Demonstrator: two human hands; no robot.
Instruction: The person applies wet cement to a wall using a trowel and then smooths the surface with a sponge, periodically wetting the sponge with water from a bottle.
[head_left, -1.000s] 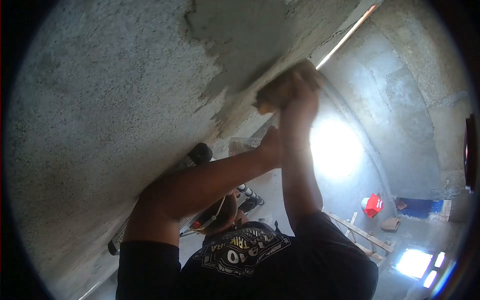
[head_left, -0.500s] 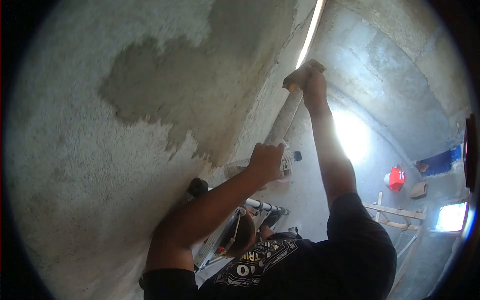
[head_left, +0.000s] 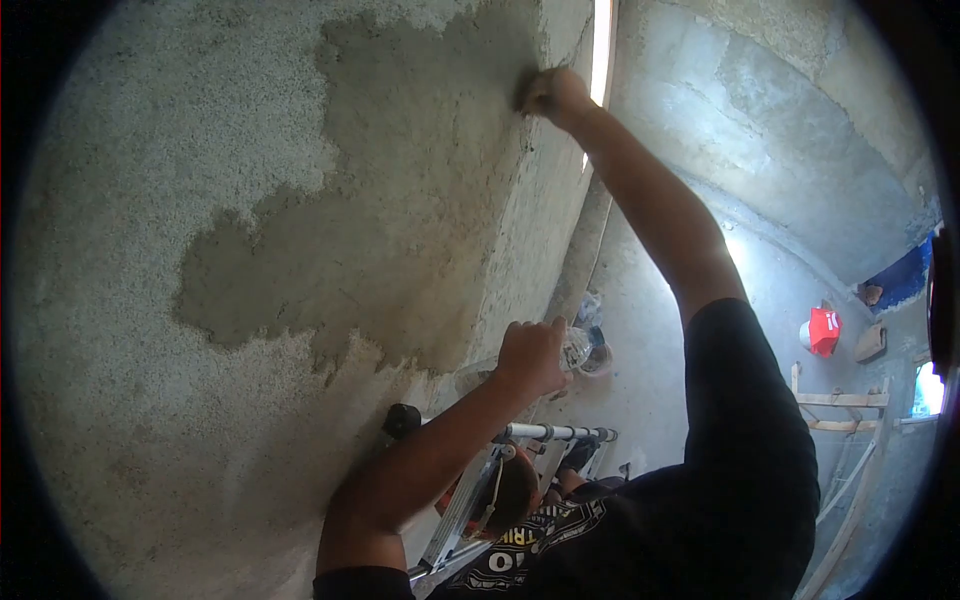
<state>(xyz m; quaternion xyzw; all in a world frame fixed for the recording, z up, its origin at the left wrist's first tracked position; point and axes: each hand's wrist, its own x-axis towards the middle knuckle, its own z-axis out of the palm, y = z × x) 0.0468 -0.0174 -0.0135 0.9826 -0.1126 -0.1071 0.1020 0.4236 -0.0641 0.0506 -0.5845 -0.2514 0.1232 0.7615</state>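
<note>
My left hand (head_left: pixel 535 357) is wrapped around a clear plastic bottle (head_left: pixel 577 347), held sideways low beside the wall. The bottle's neck end sticks out to the right of my fist. Up high, my right hand (head_left: pixel 563 97) grips a flat brown hand float (head_left: pixel 526 92), pressed at the wall's right-hand edge. The float shows nearly edge-on and blurred, its far side hidden. Beneath it spreads a dark, damp patch (head_left: pixel 400 200) on the rough grey wall (head_left: pixel 120 210).
An aluminium ladder (head_left: pixel 560 432) stands below me, near a round orange-rimmed container (head_left: pixel 512 490). On the floor far below are a red-and-white bucket (head_left: pixel 822 331) and a brown block (head_left: pixel 871 343). A wooden frame (head_left: pixel 840 400) stands at right. A bright gap (head_left: pixel 601 50) runs beside the wall edge.
My right hand has moved left with the float, from in front of the bright gap onto the wall's edge. My left hand still holds the bottle, slightly lower. The view has shifted.
</note>
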